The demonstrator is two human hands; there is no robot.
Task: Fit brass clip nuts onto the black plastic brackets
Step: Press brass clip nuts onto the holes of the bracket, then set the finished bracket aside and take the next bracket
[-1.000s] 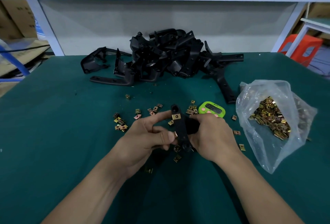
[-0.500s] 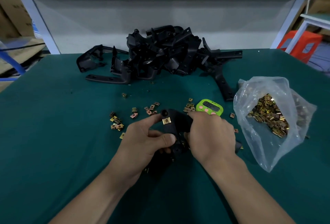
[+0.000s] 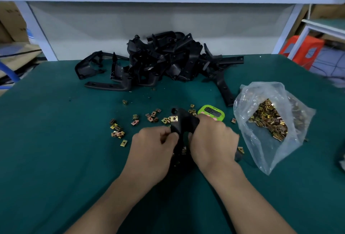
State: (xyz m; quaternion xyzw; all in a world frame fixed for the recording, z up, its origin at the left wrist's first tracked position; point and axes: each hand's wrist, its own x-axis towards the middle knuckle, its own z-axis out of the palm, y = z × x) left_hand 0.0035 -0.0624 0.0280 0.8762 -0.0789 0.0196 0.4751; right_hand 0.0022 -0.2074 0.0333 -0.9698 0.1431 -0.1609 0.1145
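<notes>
While you hold the curved black plastic bracket (image 3: 183,122) over the green table mat (image 3: 46,140), your left hand (image 3: 153,147) pinches its lower edge with curled fingers and your right hand (image 3: 212,140) curls round its right side. A square brass clip nut (image 3: 174,119) sits on the bracket's upper left edge. Loose brass nuts (image 3: 117,131) lie scattered to the left, and a clear plastic bag of nuts (image 3: 268,121) lies to the right. A green timer (image 3: 211,112) is just behind your right hand, and a pile of black brackets (image 3: 164,62) sits at the back.
</notes>
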